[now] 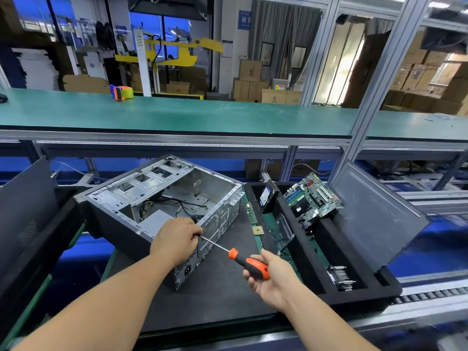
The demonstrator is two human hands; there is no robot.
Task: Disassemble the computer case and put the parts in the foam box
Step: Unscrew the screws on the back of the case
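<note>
An open grey computer case (162, 198) lies on its side on a dark mat, with loose cables and a power supply inside. My left hand (177, 239) rests at the case's rear edge, fingers curled around the tip of the screwdriver shaft. My right hand (268, 277) grips the orange and black screwdriver (249, 264) by its handle, the shaft pointing left toward the case's rear panel. To the right sits the black foam box (314, 272); it holds a motherboard (312, 196), a hard drive (267, 198), a clear plastic piece (283, 230) and a heatsink (340, 277).
A RAM stick (250, 212) and a CPU chip (258, 230) lie on the mat between case and foam box. Dark case panels lean at the far left (25, 211) and right (374, 214). A green shelf (202, 115) runs behind, with a tape dispenser (121, 92) on it.
</note>
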